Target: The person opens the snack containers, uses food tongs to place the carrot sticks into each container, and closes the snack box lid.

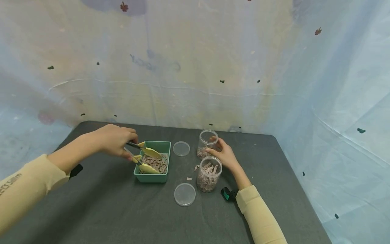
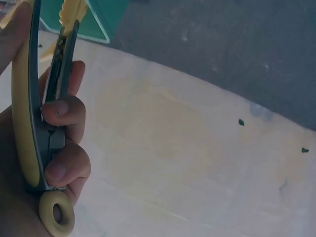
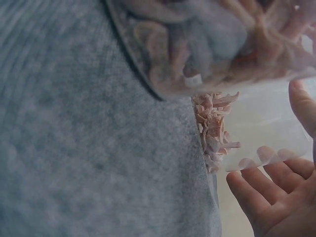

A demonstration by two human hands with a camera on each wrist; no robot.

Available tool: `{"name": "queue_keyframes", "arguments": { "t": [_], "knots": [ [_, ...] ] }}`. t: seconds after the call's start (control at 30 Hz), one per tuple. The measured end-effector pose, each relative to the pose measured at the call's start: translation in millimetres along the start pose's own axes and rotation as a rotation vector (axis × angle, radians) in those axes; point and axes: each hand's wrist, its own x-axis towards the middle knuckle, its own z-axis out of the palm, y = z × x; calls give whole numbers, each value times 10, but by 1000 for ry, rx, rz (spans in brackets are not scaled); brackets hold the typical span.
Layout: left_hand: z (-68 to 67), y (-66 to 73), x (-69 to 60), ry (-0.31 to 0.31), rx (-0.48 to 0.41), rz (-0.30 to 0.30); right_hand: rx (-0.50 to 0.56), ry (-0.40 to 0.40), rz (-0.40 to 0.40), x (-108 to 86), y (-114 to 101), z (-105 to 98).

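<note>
My left hand (image 1: pixel 113 139) grips a pair of yellow and dark grey tongs (image 1: pixel 152 154). The tongs' two yellow tips stand apart inside a green rectangular container (image 1: pixel 153 178), over shredded brownish dried strips (image 1: pixel 158 163). In the left wrist view, fingers curl round the tongs' handles (image 2: pixel 27 118), with a yellow ring at their end. My right hand (image 1: pixel 224 155) holds the far clear jar (image 1: pixel 203 143), thumb on the near side and fingers on the far side. A shallow heap of strips (image 3: pixel 213 131) lies at its bottom. Closer to me stands another open jar (image 1: pixel 208 181), much fuller of strips.
Two clear round lids lie between the container and jars, one farther back (image 1: pixel 181 148) and one nearer (image 1: pixel 185 194). Loose strip pieces (image 1: pixel 189 178) lie beside the near jar. A dark cloth covers the table (image 1: pixel 137 217); pale sheeting (image 1: pixel 182 67) hangs behind it.
</note>
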Motion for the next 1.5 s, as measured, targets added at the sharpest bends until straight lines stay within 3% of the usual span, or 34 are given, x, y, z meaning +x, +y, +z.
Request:
{"name": "queue_keyframes", "arguments": {
  "t": [0.1,0.3,0.47,1.13,1.5],
  "knots": [
    [17,18,7,-8,-7,-4,1,2,2,12,20,5],
    [55,11,7,10,-14,-2,7,22,2,150,376,63],
    [58,15,6,32,-17,21,1,34,-3,178,477,81],
    [115,-28,-33,53,-47,7,-2,31,-17,163,477,76],
    [140,-96,-82,92,-115,-20,8,38,-11,169,473,85]
  ]
}}
